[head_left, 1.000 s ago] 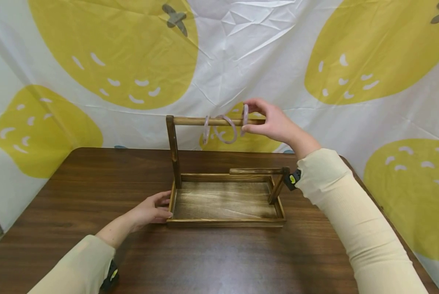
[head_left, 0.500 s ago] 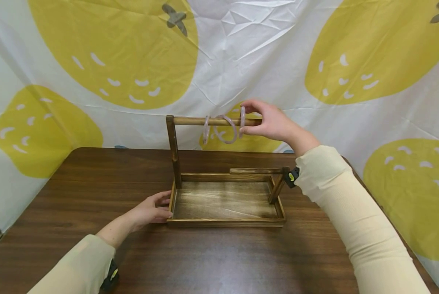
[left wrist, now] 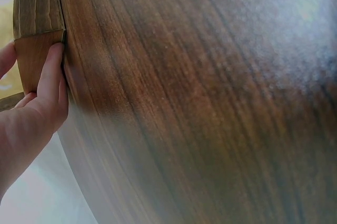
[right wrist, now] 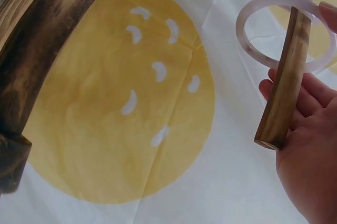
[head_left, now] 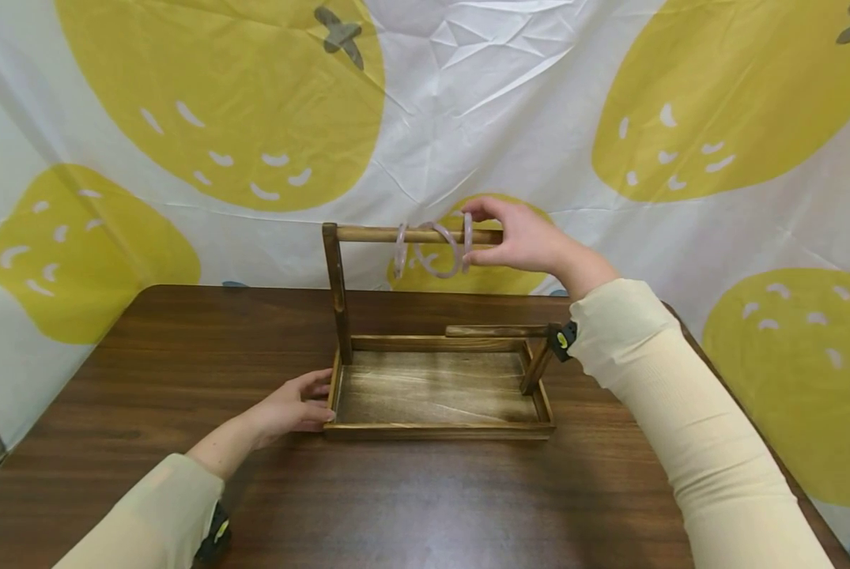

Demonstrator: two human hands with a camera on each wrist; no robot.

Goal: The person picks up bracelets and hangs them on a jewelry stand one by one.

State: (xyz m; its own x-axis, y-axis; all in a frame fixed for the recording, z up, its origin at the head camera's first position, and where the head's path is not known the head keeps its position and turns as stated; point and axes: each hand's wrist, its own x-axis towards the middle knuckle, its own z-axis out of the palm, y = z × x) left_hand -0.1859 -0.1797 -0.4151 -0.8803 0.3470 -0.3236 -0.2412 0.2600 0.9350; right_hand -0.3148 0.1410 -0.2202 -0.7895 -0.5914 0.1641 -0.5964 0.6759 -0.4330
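Observation:
A dark wooden stand (head_left: 437, 432) with a tray base sits on the table. From its left post a long upper bar (head_left: 368, 235) runs to the right. A pale lilac bangle (head_left: 400, 265) and a tilted second bangle (head_left: 456, 254) hang on this bar. My right hand (head_left: 531, 237) pinches a third bangle (head_left: 468, 246) between thumb and fingers, around the bar, close to the second one. In the right wrist view the bar's free end (right wrist: 274, 129) lies over the palm. At the tray's left end, my left hand (head_left: 292, 407) grips the wall, with the thumb at the front corner.
A shorter lower bar (head_left: 496, 331) stands on a post at the tray's right end, below my right forearm. The brown table (head_left: 268, 498) extends around the stand. Behind it hangs a white cloth (head_left: 439, 118) with yellow fruit prints.
My right hand has moved slightly left along the upper bar and a little down, bringing its bangle close to the second one. The left hand and the stand stay put.

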